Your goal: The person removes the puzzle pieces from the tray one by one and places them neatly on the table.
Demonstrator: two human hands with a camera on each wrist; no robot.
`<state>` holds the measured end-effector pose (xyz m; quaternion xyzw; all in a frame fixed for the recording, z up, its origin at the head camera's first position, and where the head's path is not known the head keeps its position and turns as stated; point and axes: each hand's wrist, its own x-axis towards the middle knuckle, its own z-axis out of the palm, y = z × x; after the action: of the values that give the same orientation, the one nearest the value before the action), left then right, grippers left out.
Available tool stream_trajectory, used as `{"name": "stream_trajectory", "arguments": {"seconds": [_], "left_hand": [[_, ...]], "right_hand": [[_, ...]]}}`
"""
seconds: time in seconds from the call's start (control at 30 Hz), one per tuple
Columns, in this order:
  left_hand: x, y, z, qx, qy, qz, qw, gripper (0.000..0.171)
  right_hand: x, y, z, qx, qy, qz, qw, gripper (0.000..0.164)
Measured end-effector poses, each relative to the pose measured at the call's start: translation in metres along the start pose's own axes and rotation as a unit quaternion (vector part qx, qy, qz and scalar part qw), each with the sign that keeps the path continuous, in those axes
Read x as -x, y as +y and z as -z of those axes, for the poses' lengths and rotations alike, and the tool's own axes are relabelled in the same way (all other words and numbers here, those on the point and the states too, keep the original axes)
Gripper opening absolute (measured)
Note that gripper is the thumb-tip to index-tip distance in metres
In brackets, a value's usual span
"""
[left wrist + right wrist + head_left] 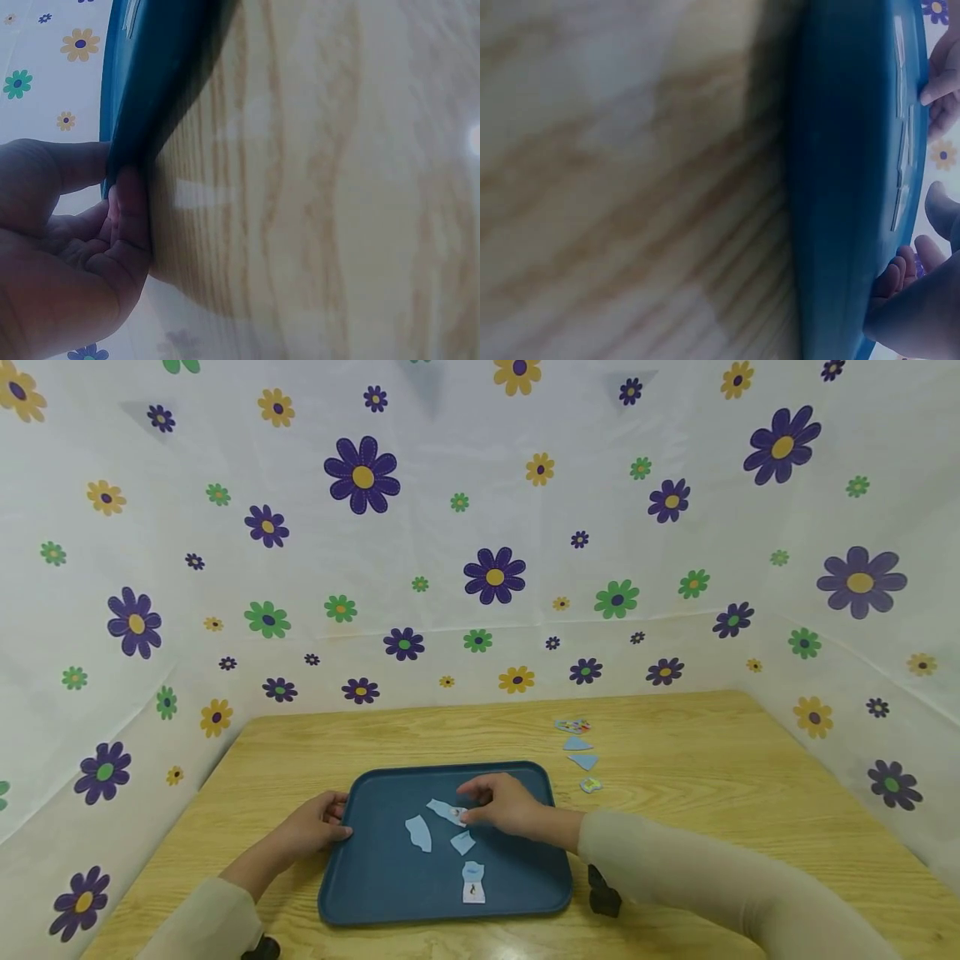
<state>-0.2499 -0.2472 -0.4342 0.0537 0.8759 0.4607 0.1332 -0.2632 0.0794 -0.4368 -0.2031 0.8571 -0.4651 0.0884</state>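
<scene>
- Floral cloth (435,535): I see it standing beyond both hands.
- Wooden table (712,752): extends beneath both hands.
- Blue tray (390,893): lies flat on the table, directly right of the left hand and under the right.
- Left hand (318,822): I read it as grasping the tray's left rim, thumb above, fingers curled at the side.
- Right hand (506,806): grip released, thumb and index apart; I cannot tell whether the thumb touches paper.
- Long piece (446,811): on the tray, its end at the right thumb.
- Figure-printed piece (473,892), curved piece (418,833), small piece (462,842): on the tray, left of or nearer me than the right hand.
- Four loose pieces (577,743): on the table, right of and beyond the right hand.
</scene>
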Motion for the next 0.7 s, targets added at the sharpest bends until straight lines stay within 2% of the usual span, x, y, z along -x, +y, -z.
{"name": "stream_trajectory", "arguments": {"seconds": [0.37,0.7], "left_hand": [[0.000,0.001,-0.002,0.005,0.001,0.006,1.0000,0.056],[-0.001,-0.001,-0.001,-0.011,0.005,0.001,0.9999,0.055]], "right_hand": [[-0.008,-0.002,-0.006,0.031,-0.021,0.016,0.999,0.038],[-0.012,-0.007,-0.011,0.070,-0.017,0.002,0.997,0.035]]}}
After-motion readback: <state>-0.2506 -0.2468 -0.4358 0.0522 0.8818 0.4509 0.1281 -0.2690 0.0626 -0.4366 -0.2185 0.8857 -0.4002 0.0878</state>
